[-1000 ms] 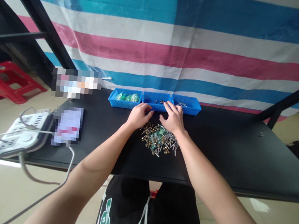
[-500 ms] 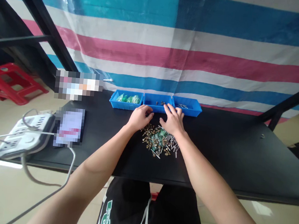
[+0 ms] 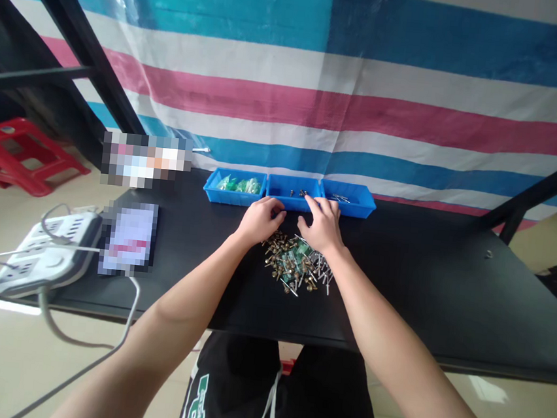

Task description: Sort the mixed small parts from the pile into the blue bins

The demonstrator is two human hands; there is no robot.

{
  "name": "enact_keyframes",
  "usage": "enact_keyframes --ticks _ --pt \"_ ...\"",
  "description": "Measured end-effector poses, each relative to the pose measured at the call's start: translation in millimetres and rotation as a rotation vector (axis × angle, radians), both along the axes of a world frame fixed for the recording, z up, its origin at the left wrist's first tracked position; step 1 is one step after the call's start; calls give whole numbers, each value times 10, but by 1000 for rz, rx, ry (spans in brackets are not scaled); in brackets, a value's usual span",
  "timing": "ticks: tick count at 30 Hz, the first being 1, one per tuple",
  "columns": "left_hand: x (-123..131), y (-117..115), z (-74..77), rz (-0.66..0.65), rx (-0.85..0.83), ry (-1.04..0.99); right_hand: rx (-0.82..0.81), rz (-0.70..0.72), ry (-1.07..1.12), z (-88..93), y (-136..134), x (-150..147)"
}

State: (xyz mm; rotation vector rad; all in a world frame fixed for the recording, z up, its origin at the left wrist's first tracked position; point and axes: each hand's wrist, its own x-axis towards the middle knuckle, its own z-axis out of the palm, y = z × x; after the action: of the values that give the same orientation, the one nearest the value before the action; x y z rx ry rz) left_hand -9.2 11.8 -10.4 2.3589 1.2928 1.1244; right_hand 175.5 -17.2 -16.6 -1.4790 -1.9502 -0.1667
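A pile of small hardware (image 3: 293,260) lies on the black table in front of me: brass-coloured screw-like pieces, silver pin-like pieces and green translucent pieces. Behind it stand three joined blue bins: the left bin (image 3: 233,198) holds green-and-white pieces, the middle bin (image 3: 281,183) a few dark brassy pieces, the right bin (image 3: 357,207) a few silver pins. My left hand (image 3: 259,221), fingers curled toward the thumb, rests by the middle bin's front left; whatever it may hold is hidden. My right hand (image 3: 324,226) spreads its fingers at the front wall where the middle and right bins meet.
A white power strip (image 3: 48,252) with cables and a blurred flat device (image 3: 129,237) occupy the table's left. A small metal piece (image 3: 489,254) lies far right. Striped sheeting (image 3: 288,105) hangs behind; black frame posts (image 3: 78,38) flank the table. A red stool (image 3: 22,155) stands left.
My right hand's fingers have drawn back slightly from over the bins' front edge. My left hand, the pile and the bins look the same.
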Motion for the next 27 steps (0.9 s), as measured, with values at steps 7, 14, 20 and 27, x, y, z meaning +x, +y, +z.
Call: enact_keyframes --ticks 7,14,20,27 --pt "-1 -2 5 -16 1 9 -128 213 -73 52 -48 -47" --pt "4 -4 8 -10 8 21 -296 294 -174 25 -55 -74" --pt "5 1 0 -12 -2 22 -299 360 -126 -5 -34 -70" --pt "4 2 -10 -25 -3 30 -267 403 -74 -10 -49 -77"
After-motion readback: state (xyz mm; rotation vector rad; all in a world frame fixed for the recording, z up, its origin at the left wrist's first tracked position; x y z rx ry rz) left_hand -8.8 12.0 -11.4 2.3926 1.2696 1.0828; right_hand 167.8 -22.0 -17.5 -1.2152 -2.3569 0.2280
